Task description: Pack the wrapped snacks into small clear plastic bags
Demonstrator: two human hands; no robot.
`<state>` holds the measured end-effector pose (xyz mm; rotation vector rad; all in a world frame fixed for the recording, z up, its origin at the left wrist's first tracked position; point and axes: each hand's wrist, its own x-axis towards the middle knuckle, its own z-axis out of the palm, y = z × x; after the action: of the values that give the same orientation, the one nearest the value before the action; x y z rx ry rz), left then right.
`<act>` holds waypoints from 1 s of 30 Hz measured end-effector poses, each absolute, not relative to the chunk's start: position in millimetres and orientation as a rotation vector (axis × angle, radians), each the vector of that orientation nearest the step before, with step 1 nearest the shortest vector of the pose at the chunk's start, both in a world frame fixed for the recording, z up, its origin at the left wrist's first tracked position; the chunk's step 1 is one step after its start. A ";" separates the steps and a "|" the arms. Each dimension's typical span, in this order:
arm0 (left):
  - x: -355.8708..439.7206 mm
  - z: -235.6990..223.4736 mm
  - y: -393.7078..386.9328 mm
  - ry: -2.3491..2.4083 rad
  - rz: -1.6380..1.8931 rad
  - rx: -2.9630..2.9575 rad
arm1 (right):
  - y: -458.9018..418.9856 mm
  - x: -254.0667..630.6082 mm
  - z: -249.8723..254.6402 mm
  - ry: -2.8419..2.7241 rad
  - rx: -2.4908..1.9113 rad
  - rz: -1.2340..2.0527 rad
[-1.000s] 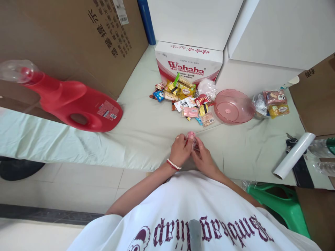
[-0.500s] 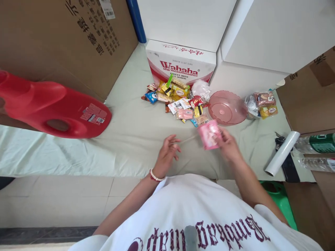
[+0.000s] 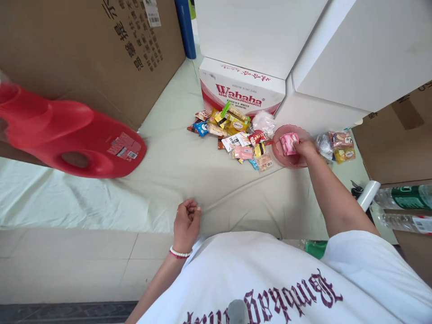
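Inside the pink ribbed plastic bowl [image 3: 277,150], my right hand [image 3: 306,150] pinches a pink snack packet [image 3: 289,143] by its right edge. The packet is over the bowl's bottom; whether it rests there I cannot tell. My left hand [image 3: 186,225], with a white-beaded bracelet at the wrist, is by the table's front edge, fingers curled in and nothing visible in them. Left of the bowl lies a pile of small wrapped snacks [image 3: 236,128], including a flat pink packet [image 3: 243,152] and a clear-wrapped biscuit [image 3: 264,162].
A Wahaha carton [image 3: 241,92] stands behind the snacks, with a crumpled clear bag [image 3: 263,122] beside it. A large red jug [image 3: 77,139] lies at the left. More snack packets [image 3: 342,146], a white roll [image 3: 368,195] and plastic bottles [image 3: 410,197] are at the right.
Both hands were together around the pink packet; then the left let go and drew back left, its fingers curling. My right hand carried the packet right and forward into the bowl.
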<state>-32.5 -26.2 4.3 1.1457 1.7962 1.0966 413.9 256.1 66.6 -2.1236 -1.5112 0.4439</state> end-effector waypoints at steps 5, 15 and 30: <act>-30.1 -0.7 -28.3 1.864 1.060 1.677 | 255.9 404.6 87.5 -1.565 -2.286 0.059; -24.6 -8.9 -27.0 1.809 1.032 2.001 | 316.3 294.1 109.8 -2.174 -2.203 -0.164; 22.6 30.9 23.2 1.155 0.964 0.933 | 82.3 258.8 90.9 -0.771 -1.289 1.906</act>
<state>22.6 23.2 30.9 0.9327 1.1555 0.9637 258.8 82.3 90.9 -1.2891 -0.7710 1.9055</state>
